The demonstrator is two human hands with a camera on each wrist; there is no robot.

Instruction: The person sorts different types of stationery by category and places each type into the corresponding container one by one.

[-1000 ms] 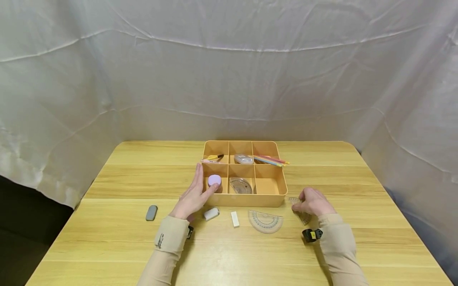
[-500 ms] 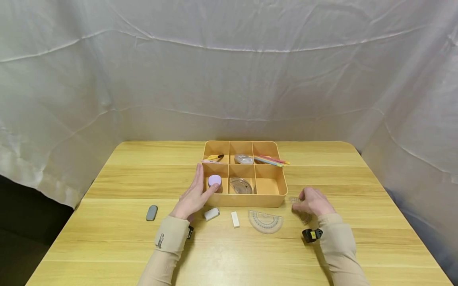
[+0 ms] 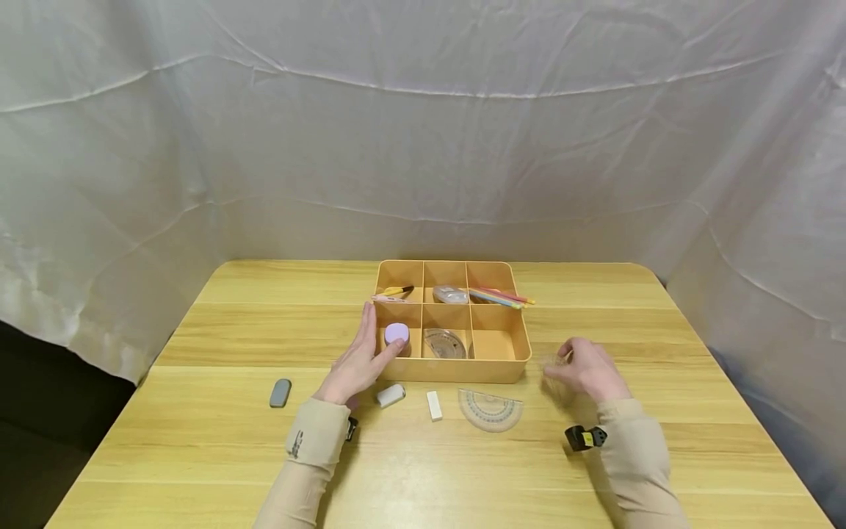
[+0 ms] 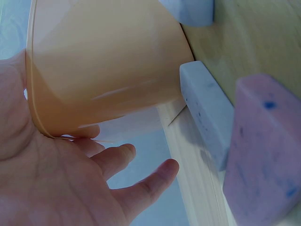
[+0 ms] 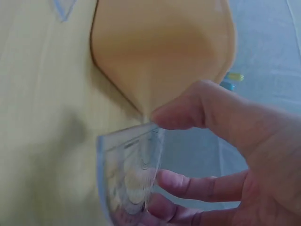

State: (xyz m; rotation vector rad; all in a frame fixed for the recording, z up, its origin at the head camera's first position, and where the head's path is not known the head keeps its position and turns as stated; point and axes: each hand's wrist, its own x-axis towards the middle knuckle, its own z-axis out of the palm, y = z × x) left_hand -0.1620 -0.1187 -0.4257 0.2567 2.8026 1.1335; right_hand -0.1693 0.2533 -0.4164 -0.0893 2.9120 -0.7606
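My left hand lies against the front left corner of a tan divided organizer box, its thumb over the front rim and its fingers along the left side wall. In the left wrist view those fingers are loosely extended beside the box. Right of the box, my right hand pinches a clear protractor between thumb and fingers; the right wrist view has it tilted up over the table. A second clear protractor lies flat in front of the box, and another protractor rests in the front middle compartment.
A lilac-topped item sits in the front left compartment. Pencils jut over the box's right side. A white block, a white eraser and a pink eraser lie before the box; a grey oblong lies left.
My right hand has lifted the protractor off the table and shifted slightly right and back. The left hand and the box have stayed put.
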